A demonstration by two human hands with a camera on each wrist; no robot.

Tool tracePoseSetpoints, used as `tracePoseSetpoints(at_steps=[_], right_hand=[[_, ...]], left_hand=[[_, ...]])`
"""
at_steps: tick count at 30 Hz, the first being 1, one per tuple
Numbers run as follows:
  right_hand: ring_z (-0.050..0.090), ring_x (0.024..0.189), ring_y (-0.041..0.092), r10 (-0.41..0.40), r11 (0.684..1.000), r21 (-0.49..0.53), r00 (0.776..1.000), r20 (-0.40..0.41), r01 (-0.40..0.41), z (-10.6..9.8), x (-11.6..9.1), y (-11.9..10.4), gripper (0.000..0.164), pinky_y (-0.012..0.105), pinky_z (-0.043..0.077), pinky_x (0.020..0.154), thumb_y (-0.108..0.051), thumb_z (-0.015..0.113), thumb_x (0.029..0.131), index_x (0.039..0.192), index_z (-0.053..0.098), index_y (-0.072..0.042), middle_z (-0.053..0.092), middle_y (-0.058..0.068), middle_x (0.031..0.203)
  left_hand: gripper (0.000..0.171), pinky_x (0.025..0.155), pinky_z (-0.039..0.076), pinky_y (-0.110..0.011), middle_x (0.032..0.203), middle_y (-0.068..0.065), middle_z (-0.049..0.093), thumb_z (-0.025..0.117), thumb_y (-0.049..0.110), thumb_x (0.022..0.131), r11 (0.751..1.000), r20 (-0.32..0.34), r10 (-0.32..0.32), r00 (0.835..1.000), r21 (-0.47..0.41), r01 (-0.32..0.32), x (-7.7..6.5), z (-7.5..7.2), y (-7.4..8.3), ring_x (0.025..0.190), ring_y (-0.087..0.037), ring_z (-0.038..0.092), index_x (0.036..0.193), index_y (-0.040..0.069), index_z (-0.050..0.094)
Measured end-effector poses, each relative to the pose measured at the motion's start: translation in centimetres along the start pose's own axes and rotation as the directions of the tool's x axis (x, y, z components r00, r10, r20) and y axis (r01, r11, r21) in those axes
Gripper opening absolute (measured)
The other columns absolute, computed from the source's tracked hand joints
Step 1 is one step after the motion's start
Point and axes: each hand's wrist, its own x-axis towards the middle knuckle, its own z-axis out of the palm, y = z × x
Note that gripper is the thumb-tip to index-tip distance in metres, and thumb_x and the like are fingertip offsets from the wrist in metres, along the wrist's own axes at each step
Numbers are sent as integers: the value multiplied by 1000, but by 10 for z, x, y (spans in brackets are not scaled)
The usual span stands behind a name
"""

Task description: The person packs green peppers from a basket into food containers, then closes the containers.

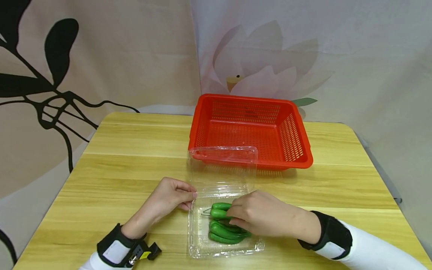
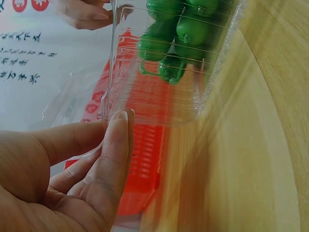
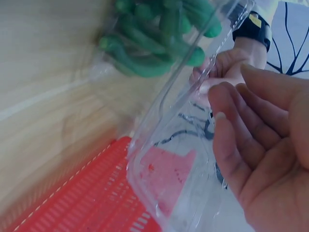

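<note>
A clear plastic clamshell container (image 1: pixel 191 234) lies with its lid (image 1: pixel 221 176) raised toward the back. Several green chili peppers (image 1: pixel 227 231) are bunched inside its base; thin stems show at their left ends. My left hand (image 1: pixel 167 198) pinches the container's left rim near the hinge, thumb and fingertips on the plastic in the left wrist view. Over the peppers is my right hand (image 1: pixel 263 214), covering part of them in the head view. In the right wrist view its fingers (image 3: pixel 231 125) bend loosely, with nothing between them.
Behind the container, a red perforated plastic basket (image 1: pixel 305 159) stands on the wooden table (image 1: pixel 341 180). The raised lid overlaps its front left corner in the head view. A printed cloth (image 1: pixel 152 56) hangs behind the table.
</note>
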Motion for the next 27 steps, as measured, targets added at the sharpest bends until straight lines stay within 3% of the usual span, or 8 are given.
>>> tracePoseSetpoints(at_steps=[7,17,23,27], right_hand=[[67,82,-1,49,995,89,994,-101,-40,-5,-12,12,9,13,58,74,-8,81,92,96,75,-14,72,-10,89],[70,80,5,138,990,74,961,-241,-124,-21,-21,27,22,22,61,70,0,87,81,96,76,-13,73,-7,91],[69,79,10,210,978,67,898,-387,-200,-26,-26,39,22,22,61,68,5,84,80,96,75,-9,74,-3,92],[67,78,12,257,965,90,829,-497,-245,-27,-28,49,25,20,59,64,9,83,80,98,74,-5,73,1,95]], left_hand=[[23,66,66,-32,88,-21,74,74,-2,93,1000,6,2,1000,0,-2,1,2,-1,66,-18,70,110,-18,70],[24,65,66,-31,92,-23,75,74,-2,93,999,14,21,1000,24,-21,1,3,5,66,-17,69,111,-18,70],[21,65,66,-30,90,-23,75,75,-3,92,999,10,14,1000,42,-14,5,3,8,66,-16,68,108,-16,72],[21,65,66,-30,90,-23,75,74,-4,93,999,10,9,1000,47,-10,7,3,10,66,-16,68,108,-17,72]])
